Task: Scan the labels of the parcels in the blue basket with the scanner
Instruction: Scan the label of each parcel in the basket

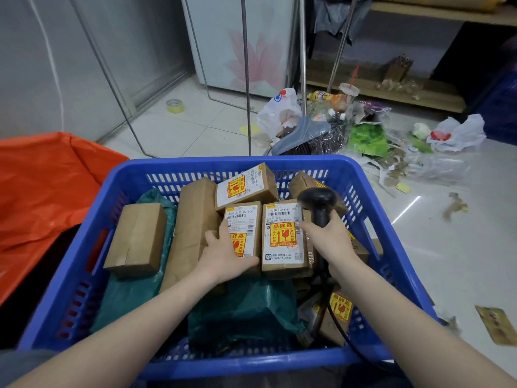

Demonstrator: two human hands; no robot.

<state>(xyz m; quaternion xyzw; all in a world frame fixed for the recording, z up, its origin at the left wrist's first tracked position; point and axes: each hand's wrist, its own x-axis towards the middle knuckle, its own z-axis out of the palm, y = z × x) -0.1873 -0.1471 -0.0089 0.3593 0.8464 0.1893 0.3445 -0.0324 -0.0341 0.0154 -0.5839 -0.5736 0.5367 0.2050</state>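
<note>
The blue basket (92,208) in front of me holds several brown cardboard parcels and dark green mailer bags (240,309). My left hand (226,253) lies flat on a small labelled parcel (243,219) in the middle, fingers spread over its yellow sticker. Just right of it stands a second labelled parcel (282,236), label up. My right hand (330,239) grips the black scanner (317,201) by its handle, head pointing away over the parcels; its cable (341,329) trails toward me. A third labelled parcel (246,186) lies tilted behind.
An orange bag (47,186) lies left of the basket. Rubbish, plastic bags and a broom head (316,135) litter the floor behind and to the right. Metal rack legs (247,79) stand behind the basket. A tape roll (175,105) sits on the floor.
</note>
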